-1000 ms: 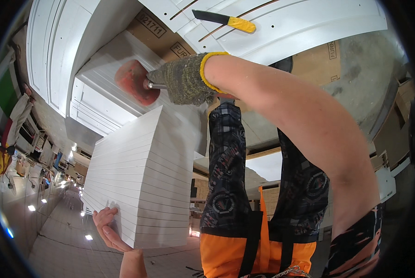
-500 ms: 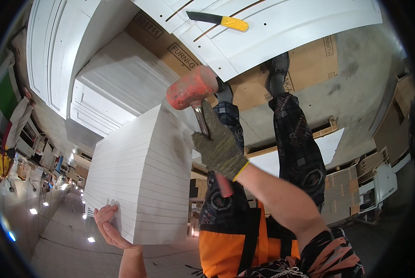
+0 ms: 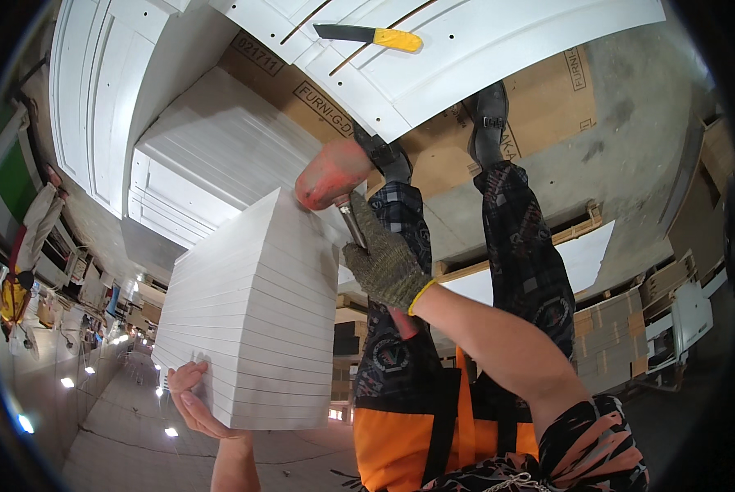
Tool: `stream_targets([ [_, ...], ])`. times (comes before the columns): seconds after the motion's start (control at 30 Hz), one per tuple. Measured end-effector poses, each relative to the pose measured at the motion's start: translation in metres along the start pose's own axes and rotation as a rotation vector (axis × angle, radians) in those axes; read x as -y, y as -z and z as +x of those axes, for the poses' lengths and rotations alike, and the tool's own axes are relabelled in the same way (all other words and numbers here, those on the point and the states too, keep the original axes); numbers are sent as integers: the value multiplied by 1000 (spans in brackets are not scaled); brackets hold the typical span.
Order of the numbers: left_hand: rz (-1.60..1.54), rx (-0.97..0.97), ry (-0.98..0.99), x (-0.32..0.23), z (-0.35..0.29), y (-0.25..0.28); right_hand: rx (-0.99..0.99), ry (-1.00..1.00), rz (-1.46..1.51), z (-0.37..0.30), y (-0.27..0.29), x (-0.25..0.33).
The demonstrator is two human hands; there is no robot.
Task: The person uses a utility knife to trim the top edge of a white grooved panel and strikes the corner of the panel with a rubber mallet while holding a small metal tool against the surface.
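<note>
A white box-shaped furniture part point(image 3: 285, 328) with grooved sides stands tilted at my left. My bare left hand point(image 3: 199, 402) holds its lower near edge, fingers bent against the grooved face and partly hidden by it. My right hand point(image 3: 390, 261), in a grey-green knitted glove with a yellow cuff, is closed around a mallet point(image 3: 334, 174). The mallet has a worn red head, a metal shank and a red grip end. Its head hangs over the far upper corner of the white part; whether the two touch I cannot tell.
Ahead lies a white panel point(image 3: 498, 49) with slots and holes, and a yellow-handled knife point(image 3: 396, 39) on it. White cabinet pieces point(image 3: 97, 98) stand at far left. Flattened cardboard point(image 3: 539, 107) covers floor by my feet. Stacked cartons point(image 3: 609, 340) are at right.
The mallet head has come down and slightly left, closer to the white part's far corner. My left hand keeps its hold on the part, and the view has shifted a little.
</note>
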State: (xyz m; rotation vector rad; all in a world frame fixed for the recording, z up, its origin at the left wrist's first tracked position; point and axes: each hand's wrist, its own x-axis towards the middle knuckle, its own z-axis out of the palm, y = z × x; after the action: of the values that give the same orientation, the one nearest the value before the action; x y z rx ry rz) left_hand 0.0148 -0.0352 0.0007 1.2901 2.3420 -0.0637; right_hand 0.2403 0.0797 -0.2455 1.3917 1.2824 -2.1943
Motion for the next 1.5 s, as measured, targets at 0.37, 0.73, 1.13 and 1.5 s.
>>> stream_targets([
  [0.37, 286, -58, -251, -23, 21, -14, -31, 14, 20, -41, 9, 26],
  [0.73, 169, -45, -215, -15, 15, -10, 68, 34, 76, -95, -6, 38],
  [1.13, 162, -98, -269, -6, 9, -11, 218, -16, 56, -93, -5, 47],
  [1.5, 209, -137, -317, -8, 11, -13, 164, -112, 65, -84, -4, 57],
])
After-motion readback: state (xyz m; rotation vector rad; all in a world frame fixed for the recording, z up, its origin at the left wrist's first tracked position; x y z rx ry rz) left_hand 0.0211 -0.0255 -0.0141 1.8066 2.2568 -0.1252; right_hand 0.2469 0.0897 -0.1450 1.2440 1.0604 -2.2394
